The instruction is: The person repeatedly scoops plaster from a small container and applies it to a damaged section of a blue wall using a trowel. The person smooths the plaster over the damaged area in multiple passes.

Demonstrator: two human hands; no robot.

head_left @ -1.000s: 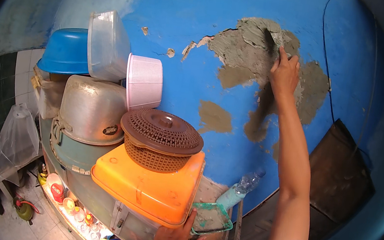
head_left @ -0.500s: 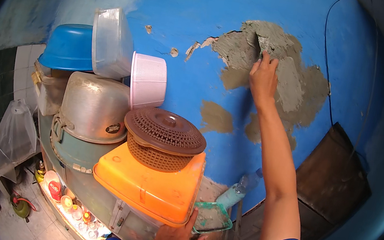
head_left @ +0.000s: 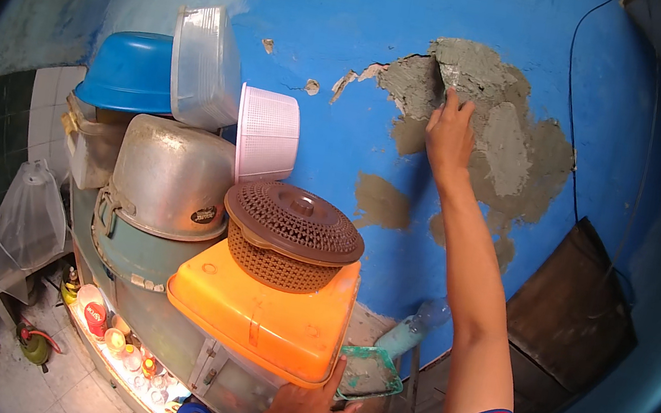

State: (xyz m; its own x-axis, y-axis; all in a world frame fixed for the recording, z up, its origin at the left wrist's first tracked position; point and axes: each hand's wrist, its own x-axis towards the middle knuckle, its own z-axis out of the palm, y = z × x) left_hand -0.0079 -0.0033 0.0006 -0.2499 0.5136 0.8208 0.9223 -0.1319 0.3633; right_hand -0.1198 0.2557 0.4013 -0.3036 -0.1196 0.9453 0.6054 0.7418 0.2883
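Note:
My right hand is raised to the blue wall, its fingers closed on a putty knife. The thin blade lies against rough grey mortar on the upper part of a patch. Below and to the right, the patch has a paler smear and darker, smoother areas. Down low, my left hand has its fingers apart, by the edge of an orange plastic cover. Its fingertips come up to a small green tray of grey mortar; whether they press on it, I cannot tell.
A brown lidded basket sits on the orange cover. Left of it are a metal pot, a pink basket, a clear bin and a blue basin. A plastic bottle leans behind the tray. A black cable hangs at right.
My right hand and the putty knife have shifted slightly left across the mortar. The left hand stays beside the tray. The whole view has turned a little.

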